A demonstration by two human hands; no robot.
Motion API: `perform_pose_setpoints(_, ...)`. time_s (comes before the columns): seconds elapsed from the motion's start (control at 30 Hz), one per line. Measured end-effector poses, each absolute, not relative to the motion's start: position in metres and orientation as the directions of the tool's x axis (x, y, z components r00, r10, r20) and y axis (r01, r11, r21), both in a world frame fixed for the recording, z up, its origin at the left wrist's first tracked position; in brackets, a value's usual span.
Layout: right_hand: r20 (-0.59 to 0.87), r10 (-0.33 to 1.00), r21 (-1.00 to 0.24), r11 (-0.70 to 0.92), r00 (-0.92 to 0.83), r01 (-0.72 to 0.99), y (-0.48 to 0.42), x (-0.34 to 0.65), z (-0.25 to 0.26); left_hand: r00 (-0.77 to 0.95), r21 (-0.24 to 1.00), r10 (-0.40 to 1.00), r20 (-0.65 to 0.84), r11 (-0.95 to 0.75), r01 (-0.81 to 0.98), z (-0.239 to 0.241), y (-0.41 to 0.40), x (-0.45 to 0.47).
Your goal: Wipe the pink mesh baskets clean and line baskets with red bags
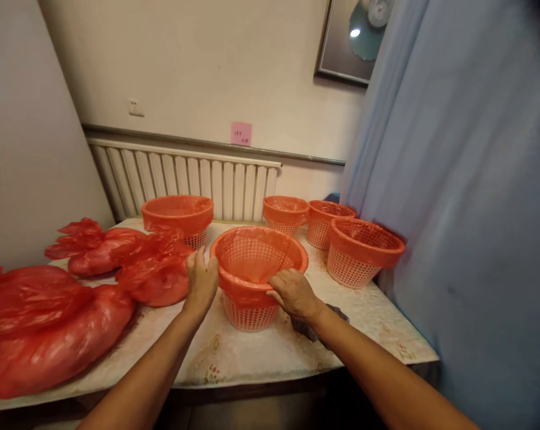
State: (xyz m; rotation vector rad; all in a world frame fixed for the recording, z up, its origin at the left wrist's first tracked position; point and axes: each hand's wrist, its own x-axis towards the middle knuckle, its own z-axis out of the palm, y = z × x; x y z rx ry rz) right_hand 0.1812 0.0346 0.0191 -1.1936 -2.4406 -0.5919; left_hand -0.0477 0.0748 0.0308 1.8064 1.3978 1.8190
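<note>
A white lattice plastic basket (251,315) stands upright on the table in front of me. It is lined with a red plastic bag (261,251), whose edge is folded down over the rim. My right hand (297,292) grips the near right of this rim, fingers over the top and thumb outside. At the left side of the rim is my left hand (202,280), its fingers raised and loosely bent, apparently holding nothing. A dark crumpled item (308,329) lies partly hidden under my right forearm.
Filled red plastic bags (55,328) lie on the left. Behind stand more bag-lined baskets, one back left (178,215) and three at the right, the nearest (355,263) beside a blue curtain (458,209). A radiator (198,179) runs along the wall behind the cloth-covered table (247,364).
</note>
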Motion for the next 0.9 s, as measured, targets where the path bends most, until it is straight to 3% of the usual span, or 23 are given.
perform_pose_setpoints(0.1, 0.545, 0.618, 0.232, 0.539, -0.567, 0.81, 0.037, 0.176, 0.013, -0.141, 0.599, 0.648, 0.749, -0.57, 0.562, 0.034, 0.05, -0.041)
perform_pose_setpoints(0.17, 0.58, 0.6, 0.229, 0.53, -0.552, 0.816, 0.036, 0.173, 0.01, 0.042, 0.472, 0.609, 0.792, -0.655, 0.59, 0.029, 0.035, -0.03)
perform_pose_setpoints(0.27, 0.617, 0.573, 0.224, 0.528, -0.539, 0.819, 0.035, 0.172, 0.005, 0.41, 0.171, 0.499, 0.763, -0.768, 0.617, 0.014, 0.023, -0.01)
perform_pose_setpoints(0.37, 0.641, 0.557, 0.221, 0.524, -0.528, 0.822, 0.035, 0.173, -0.001, 0.491, -0.007, 0.486, 0.723, -0.705, 0.709, -0.002, 0.021, 0.004)
perform_pose_setpoints(0.7, 0.709, 0.509, 0.214, 0.505, -0.488, 0.836, 0.031, 0.172, -0.015, 0.439, -0.12, 0.37, 0.819, -0.637, 0.762, -0.022, 0.024, 0.009)
perform_pose_setpoints(0.9, 0.752, 0.476, 0.201, 0.494, -0.456, 0.846, 0.036, 0.169, -0.017, 0.429, -0.123, 0.36, 0.828, -0.63, 0.766, -0.021, 0.027, 0.009)
